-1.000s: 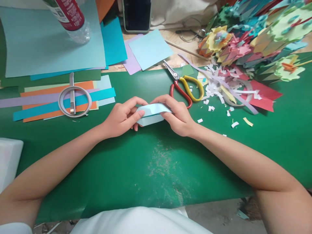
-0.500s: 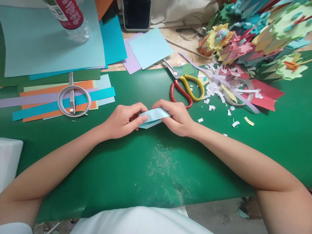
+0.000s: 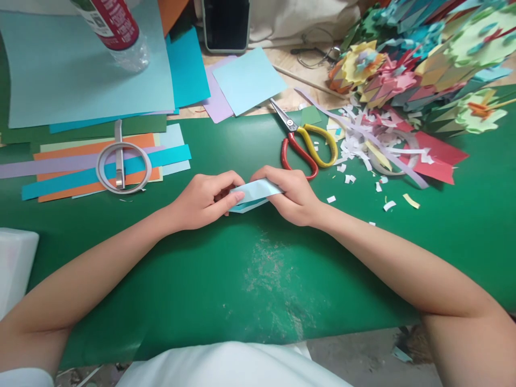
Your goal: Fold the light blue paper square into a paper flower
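At frame centre, the folded light-blue paper [image 3: 258, 190] now shows a narrower lower flap than a second earlier, its ends grasped by the left hand [image 3: 202, 200] and right hand [image 3: 293, 196], so handling continues.

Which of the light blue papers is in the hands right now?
The small folded piece, pinched by both the left hand and right hand. The square near the phone lies flat, untouched.
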The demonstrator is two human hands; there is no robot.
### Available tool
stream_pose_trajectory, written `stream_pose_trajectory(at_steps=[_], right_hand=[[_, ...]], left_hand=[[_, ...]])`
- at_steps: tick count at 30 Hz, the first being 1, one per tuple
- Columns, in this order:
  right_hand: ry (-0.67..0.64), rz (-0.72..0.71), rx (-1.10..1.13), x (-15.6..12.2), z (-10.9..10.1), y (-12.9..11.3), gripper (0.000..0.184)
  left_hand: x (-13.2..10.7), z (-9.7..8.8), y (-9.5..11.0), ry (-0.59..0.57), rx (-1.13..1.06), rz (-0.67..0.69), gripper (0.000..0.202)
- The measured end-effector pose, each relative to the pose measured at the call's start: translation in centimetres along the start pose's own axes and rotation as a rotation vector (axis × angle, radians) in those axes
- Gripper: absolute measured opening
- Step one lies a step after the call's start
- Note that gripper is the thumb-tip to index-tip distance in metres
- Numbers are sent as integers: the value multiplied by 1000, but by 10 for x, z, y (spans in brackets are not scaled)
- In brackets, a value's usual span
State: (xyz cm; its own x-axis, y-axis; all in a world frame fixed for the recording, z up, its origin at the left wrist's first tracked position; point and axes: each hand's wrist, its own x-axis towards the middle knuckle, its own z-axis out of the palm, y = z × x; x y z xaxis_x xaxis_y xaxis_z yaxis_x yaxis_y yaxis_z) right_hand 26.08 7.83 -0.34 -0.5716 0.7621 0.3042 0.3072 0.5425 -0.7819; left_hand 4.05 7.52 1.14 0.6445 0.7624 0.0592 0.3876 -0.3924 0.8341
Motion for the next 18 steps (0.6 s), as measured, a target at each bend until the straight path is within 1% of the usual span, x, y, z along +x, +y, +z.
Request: stream_pose_trajectory(at_steps=[18], right_hand=[[-8,-10,-7,0,0,-1,14]], left_hand=[[0,1,-1,-10,16,-22,22]])
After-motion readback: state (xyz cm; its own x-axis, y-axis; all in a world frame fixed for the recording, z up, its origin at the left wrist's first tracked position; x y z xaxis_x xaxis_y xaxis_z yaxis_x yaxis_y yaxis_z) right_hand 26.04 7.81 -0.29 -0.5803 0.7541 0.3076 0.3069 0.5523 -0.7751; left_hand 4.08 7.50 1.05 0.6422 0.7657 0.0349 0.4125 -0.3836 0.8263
